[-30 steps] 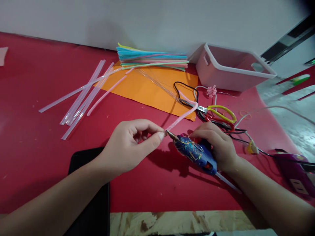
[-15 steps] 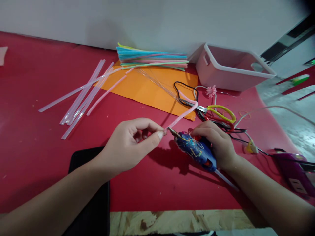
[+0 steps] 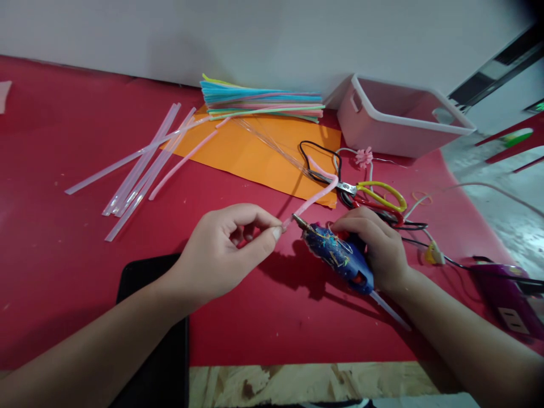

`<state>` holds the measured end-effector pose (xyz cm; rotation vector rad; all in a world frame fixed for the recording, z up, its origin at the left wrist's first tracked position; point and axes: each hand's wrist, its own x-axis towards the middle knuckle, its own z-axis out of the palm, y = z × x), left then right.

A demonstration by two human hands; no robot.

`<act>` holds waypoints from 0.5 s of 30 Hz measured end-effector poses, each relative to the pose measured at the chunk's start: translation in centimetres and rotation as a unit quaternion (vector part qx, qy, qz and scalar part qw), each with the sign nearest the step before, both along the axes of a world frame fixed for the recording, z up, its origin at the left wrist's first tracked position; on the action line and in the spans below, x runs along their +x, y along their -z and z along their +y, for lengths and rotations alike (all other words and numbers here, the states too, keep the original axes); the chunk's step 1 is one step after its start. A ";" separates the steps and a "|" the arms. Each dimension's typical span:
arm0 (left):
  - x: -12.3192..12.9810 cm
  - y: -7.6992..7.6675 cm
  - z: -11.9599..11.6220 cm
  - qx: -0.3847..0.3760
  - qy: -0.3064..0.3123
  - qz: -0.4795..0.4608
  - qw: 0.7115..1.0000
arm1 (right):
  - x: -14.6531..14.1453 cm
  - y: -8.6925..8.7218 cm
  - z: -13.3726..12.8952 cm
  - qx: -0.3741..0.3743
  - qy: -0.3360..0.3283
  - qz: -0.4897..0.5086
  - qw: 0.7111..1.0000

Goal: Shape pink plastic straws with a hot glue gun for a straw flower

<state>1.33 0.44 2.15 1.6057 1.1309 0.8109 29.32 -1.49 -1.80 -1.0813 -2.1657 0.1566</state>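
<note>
Pinched between the thumb and fingers of my left hand (image 3: 236,249) is one end of a pink pipe cleaner (image 3: 314,198), which slants up to the right and bends back at its far end. My right hand (image 3: 378,246) is wrapped round a blue glue gun (image 3: 340,255) marked with coloured specks. Its metal nozzle points left and sits at the pipe cleaner, just right of my left fingertips. A clear glue stick (image 3: 391,311) sticks out of the gun's back. My right fingers are partly hidden behind the gun.
Clear glue sticks (image 3: 144,164) lie at the left, an orange sheet (image 3: 255,156) under a bundle of pipe cleaners (image 3: 263,102). Scissors (image 3: 382,195), cables and a pink flower (image 3: 364,157) lie by a pink bin (image 3: 382,130). A black tray (image 3: 153,334) and purple power strip (image 3: 508,300) are nearer.
The nozzle has shifted slightly up and right along the pipe cleaner, away from my left fingertips. Both hands keep their grips.
</note>
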 end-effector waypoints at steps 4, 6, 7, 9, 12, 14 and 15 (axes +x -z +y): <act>0.0 0.0 -0.1 -0.002 -0.003 0.001 1.000 | -0.1 -0.2 -0.2 0.006 -0.022 0.014 1.000; 0.1 -0.2 -0.1 0.003 -0.004 0.003 1.000 | -0.2 -0.3 -0.2 0.008 -0.030 0.011 0.999; 0.1 -0.2 -0.1 0.006 -0.005 0.002 1.000 | -0.2 -0.3 -0.2 0.007 -0.030 0.007 1.000; 0.2 -0.4 -0.1 0.010 -0.006 -0.001 1.000 | -0.2 -0.2 -0.2 0.004 -0.022 -0.001 1.000; 0.2 -0.3 0.0 0.023 -0.003 0.000 1.000 | -0.1 -0.1 -0.1 0.004 -0.017 -0.003 1.000; 0.2 -0.2 -0.1 0.037 -0.001 0.005 0.999 | -0.1 -0.1 -0.1 0.004 -0.018 -0.004 1.000; 0.2 -0.1 -0.1 0.046 0.000 0.008 0.999 | -0.1 -0.2 -0.1 0.003 -0.018 -0.006 1.000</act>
